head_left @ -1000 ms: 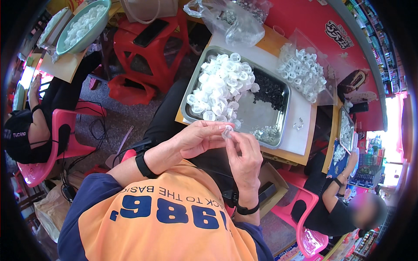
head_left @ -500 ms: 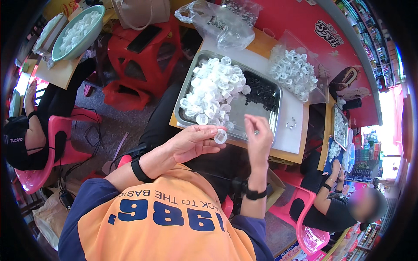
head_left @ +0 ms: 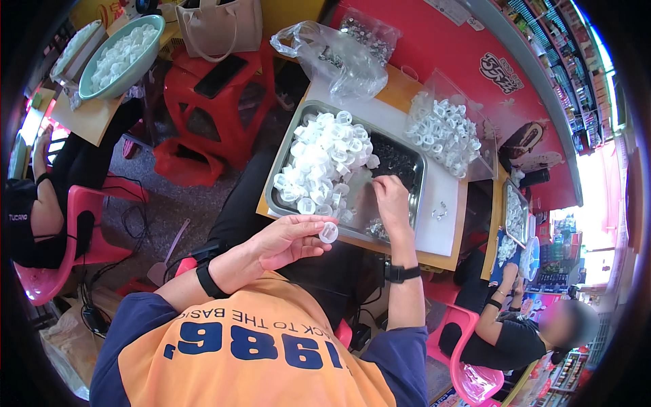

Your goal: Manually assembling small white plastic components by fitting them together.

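In my left hand, thumb and fingers pinch a small round translucent white plastic cap by its edge, just off the near side of a metal tray. My right hand is over the right part of that tray, its fingers curled together and pointing down; whatever they hold, if anything, is too small to see. Beyond its fingertips lies a spread of small black parts. A heap of white plastic caps fills the tray's left side. Small shiny metal pieces lie beneath my right wrist.
A clear bag of white caps stands right of the tray, near a few loose metal pieces. Plastic bags lie behind. Red stools and a green basin are at left. Co-workers sit left and right.
My right hand has moved forward from beside the left hand to over the tray. My left hand keeps its cap and has shifted slightly left and down in view.
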`<action>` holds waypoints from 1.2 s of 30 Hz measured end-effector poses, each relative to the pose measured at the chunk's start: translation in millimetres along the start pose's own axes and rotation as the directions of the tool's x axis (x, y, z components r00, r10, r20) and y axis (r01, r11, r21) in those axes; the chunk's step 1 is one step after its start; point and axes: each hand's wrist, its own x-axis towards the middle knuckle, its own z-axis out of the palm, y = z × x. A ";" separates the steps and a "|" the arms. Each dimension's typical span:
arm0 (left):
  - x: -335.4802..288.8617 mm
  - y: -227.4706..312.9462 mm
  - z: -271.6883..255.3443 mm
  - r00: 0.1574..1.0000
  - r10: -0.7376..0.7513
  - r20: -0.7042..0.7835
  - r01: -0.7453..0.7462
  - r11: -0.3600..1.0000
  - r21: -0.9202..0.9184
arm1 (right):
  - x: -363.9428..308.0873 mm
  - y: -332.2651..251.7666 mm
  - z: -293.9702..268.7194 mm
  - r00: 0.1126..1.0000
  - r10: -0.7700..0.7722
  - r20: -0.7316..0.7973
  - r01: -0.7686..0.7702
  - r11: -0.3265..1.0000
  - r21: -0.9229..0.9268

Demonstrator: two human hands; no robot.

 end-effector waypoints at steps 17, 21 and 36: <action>6.1 1.3 5.5 0.999 -0.033 0.034 0.034 0.999 -0.019 | -76.5 -69.7 -48.8 0.863 0.359 0.355 -0.242 -0.323 0.915; 2.7 1.6 7.5 0.999 -0.026 0.029 0.027 1.000 -0.013 | -77.2 -75.9 -49.7 0.887 0.336 0.317 -0.210 -0.320 0.924; -1.6 -0.4 5.0 0.999 -0.021 0.040 0.022 0.999 -0.029 | -83.6 -100.4 -46.3 0.855 0.277 0.438 -0.288 -0.447 0.847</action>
